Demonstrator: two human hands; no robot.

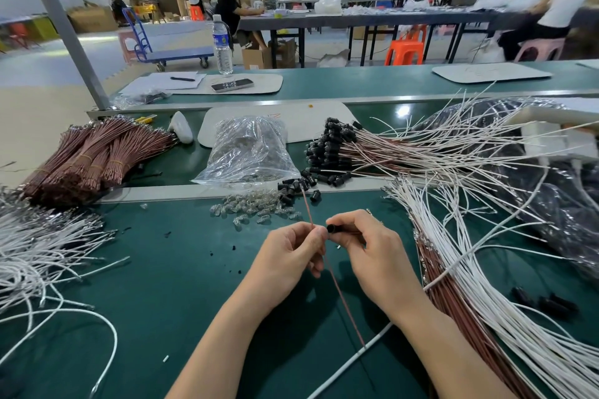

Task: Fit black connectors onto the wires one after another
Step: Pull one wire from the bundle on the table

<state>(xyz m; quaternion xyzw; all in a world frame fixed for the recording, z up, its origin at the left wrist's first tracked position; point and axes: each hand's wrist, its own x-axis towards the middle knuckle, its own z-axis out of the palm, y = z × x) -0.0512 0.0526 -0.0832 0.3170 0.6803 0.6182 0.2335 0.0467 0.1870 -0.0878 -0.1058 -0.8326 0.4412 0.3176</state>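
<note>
My left hand (291, 253) pinches a thin brown wire (343, 301) that runs from the far pile down between both hands toward me. My right hand (366, 246) pinches a black connector (334, 229) at its fingertips, the connector's open end facing the left hand's fingertips and almost touching them. Loose black connectors (293, 188) lie just beyond the hands, beside small clear parts (252, 209). Wires fitted with black connectors (334, 146) are heaped at the centre right.
A clear plastic bag (249, 152) stands behind the loose parts. Bundled brown wires (94, 159) lie at the left, loose white wires (42, 253) at the near left, and a large fan of white and brown wires (486, 285) at the right. A water bottle (222, 45) stands beyond.
</note>
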